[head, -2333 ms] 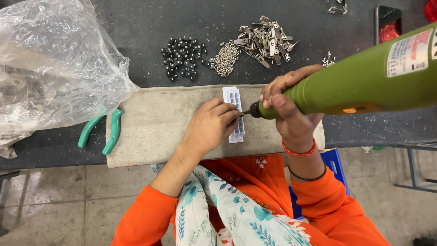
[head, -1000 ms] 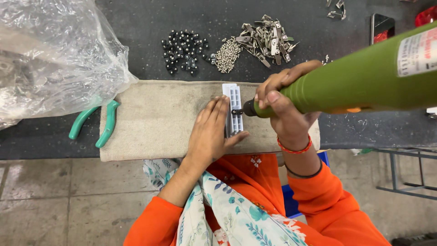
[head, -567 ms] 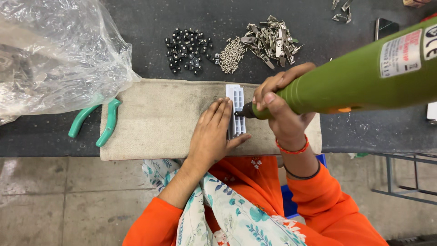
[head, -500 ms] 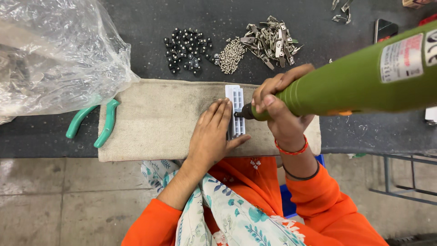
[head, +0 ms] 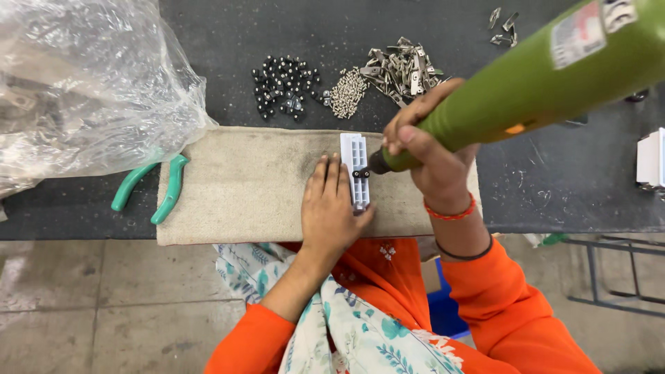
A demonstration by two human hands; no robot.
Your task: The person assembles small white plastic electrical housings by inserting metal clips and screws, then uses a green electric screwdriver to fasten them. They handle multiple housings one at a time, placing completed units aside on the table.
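A dark, speckled worktop (head: 228, 31) fills the upper part of the head view, with a grey concrete floor (head: 76, 305) below its near edge. A beige cloth pad (head: 242, 187) lies along that edge, under both hands.

The left hand (head: 334, 208) lies flat, fingers together, palm down on the pad, its fingertips and thumb pressed against a small white plastic block (head: 355, 163) that stands lengthwise just to its right. The right hand (head: 433, 149) is wrapped tightly around the front of one big green power driver (head: 533, 76), whose dark tip (head: 377, 163) meets the block's right side about midway along, at a small black fitting (head: 360, 174).

Beyond the hands, on the worktop, are three loose heaps: dark round beads or nuts (head: 284, 86), small pale screws (head: 346, 91) and silvery metal clips (head: 403, 68); the pieces are too many and too small to count. A few more clips (head: 500, 28) lie farther off, near the top edge. Left of the left hand, one pair of teal-handled pliers (head: 156, 190) lies half on the pad, its jaws hidden under a crumpled clear plastic bag (head: 83, 83) whose contents are hard to make out. Well to the right of the right hand, another white piece (head: 651, 158) is cut off by the frame. The driver's body blocks part of the worktop behind it, and its rear end runs out of the picture. Orange sleeves and a floral scarf cover the lap below.
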